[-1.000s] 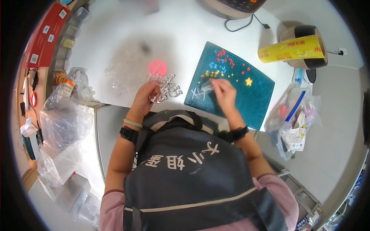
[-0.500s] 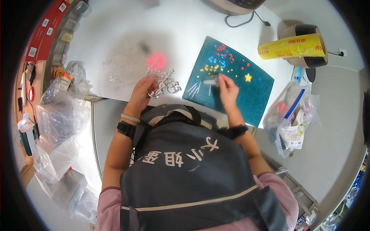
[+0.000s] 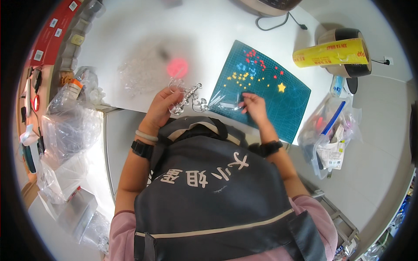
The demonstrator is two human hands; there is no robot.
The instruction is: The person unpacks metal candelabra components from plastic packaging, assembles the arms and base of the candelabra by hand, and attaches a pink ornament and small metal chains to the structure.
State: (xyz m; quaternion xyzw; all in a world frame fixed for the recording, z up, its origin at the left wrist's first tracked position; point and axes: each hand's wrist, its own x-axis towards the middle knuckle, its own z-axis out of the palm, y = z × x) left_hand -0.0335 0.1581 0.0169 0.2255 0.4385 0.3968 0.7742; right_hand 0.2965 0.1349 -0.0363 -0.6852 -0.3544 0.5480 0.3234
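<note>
My left hand [image 3: 165,103] pinches a silver, ornate candelabra-like piece with scrolled arms [image 3: 188,99] above the table's near edge. My right hand [image 3: 256,106] is over the green cutting mat [image 3: 278,117], fingers apart, with the fingertips beside a small clear plastic bag [image 3: 233,99]. Whether they touch the bag is hard to see. Thin white sticks [image 3: 227,105] lie at the bag on the mat's left near corner. Farther up the mat are small yellow stars [image 3: 239,76], blue pieces [image 3: 247,68], red pieces [image 3: 257,58] and one larger yellow star [image 3: 281,87].
Crumpled clear plastic [image 3: 137,78] lies left on the white table [image 3: 130,30], near a pink light spot. A yellow wrap roll box [image 3: 331,53] rests on a rounded appliance at right. A bag of items [image 3: 331,139] hangs off the right edge. Plastic packaging [image 3: 72,117] crowds the left.
My right hand has moved down toward the mat's near edge, its fingers spreading from a pinch; the white sticks lie lower. The silver piece has turned in my left hand.
</note>
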